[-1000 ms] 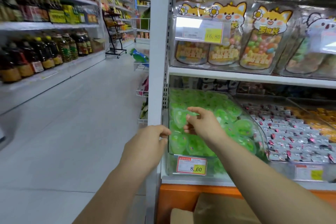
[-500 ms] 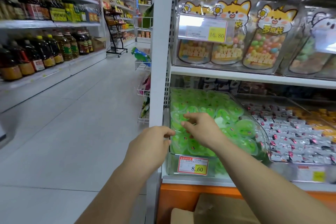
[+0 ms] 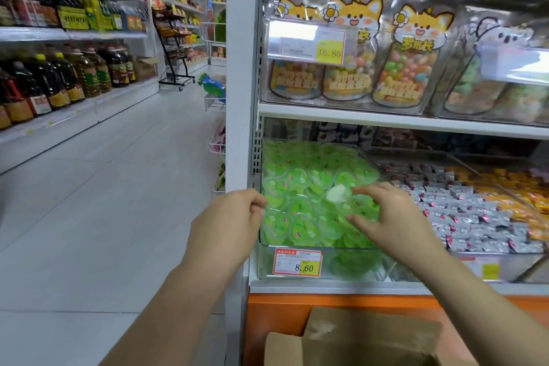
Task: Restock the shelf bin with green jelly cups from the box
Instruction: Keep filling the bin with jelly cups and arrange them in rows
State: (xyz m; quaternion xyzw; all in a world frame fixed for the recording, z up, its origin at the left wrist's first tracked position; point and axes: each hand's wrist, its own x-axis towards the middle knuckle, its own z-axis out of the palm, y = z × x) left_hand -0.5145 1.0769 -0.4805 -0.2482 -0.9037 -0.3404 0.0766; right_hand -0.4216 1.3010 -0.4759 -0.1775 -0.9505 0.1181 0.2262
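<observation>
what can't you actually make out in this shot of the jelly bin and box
Head view throughout.
Box: cut off by the bottom edge, contents unseen.
Left hand: its back hides the curled fingertips, so a hold cannot be told.
Price tag: small print too small.
Bin: lower layers covered by the top green jelly cups.

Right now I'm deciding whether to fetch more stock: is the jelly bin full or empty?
Nearly full: green jelly cups fill the clear bin to its rim.
</observation>
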